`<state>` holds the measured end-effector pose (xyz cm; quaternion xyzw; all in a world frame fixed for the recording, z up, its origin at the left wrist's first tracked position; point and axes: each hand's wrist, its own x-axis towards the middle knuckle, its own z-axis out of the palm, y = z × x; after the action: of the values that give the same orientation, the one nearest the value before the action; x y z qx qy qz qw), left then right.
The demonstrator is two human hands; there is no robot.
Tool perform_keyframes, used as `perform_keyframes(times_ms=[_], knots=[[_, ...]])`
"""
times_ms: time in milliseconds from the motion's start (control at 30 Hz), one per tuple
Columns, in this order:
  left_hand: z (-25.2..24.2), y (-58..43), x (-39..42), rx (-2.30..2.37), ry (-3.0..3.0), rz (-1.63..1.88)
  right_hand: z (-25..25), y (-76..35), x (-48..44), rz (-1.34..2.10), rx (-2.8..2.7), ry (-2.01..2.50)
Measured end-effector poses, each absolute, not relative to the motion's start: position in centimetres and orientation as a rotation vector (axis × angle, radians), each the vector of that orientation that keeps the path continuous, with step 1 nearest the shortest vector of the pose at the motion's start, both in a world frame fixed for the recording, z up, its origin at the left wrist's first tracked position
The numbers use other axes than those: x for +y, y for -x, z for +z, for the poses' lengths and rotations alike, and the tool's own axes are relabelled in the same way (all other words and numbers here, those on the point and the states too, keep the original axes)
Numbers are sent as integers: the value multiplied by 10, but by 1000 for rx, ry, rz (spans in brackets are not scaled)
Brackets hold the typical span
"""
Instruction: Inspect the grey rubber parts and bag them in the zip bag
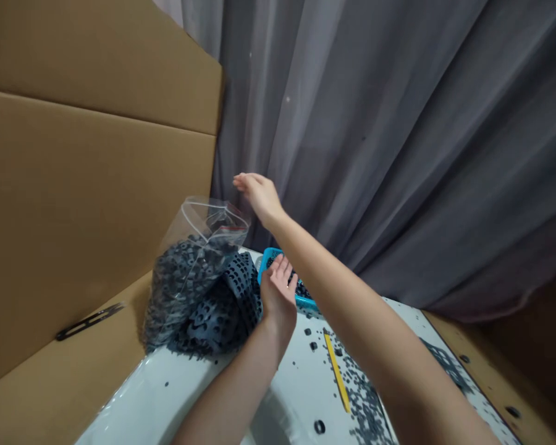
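My left hand (pixel 278 285) is open, palm up with its fingers spread, in front of a blue basket (pixel 306 303) of small dark pieces. Higher up, my right hand (pixel 258 193) reaches past the mouth of a clear zip bag (pixel 185 278), its fingers stretched out and nothing seen in them. Dark rubbery pieces fill much of that bag, which stands open at the top. Against it leans a dark perforated sheet (pixel 222 315). Part of the basket is hidden behind my left hand and right forearm.
A yellow stick (pixel 337 374) lies on the white table (pixel 291 395) among scattered dark bits. Nearer is a black ring (pixel 319 426). Cardboard walls (pixel 97 173) rise at the left, and a grey curtain (pixel 375 136) hangs behind. Another perforated sheet (pixel 447 364) lies at the right.
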<state>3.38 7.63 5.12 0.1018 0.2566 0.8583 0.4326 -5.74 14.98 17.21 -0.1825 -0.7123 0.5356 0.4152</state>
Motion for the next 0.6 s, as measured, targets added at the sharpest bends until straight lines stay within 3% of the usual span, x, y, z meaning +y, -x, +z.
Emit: perform_keyframes(times_ms=[133, 300, 600], knots=[[51, -12, 76, 559, -56, 2120, 144, -13, 208, 1145, -1910, 660], [48, 8, 87, 534, 96, 2147, 62, -88, 255, 1101, -1967, 1032], [49, 6, 91, 504, 93, 2067, -39, -70, 269, 843, -2529, 1411]])
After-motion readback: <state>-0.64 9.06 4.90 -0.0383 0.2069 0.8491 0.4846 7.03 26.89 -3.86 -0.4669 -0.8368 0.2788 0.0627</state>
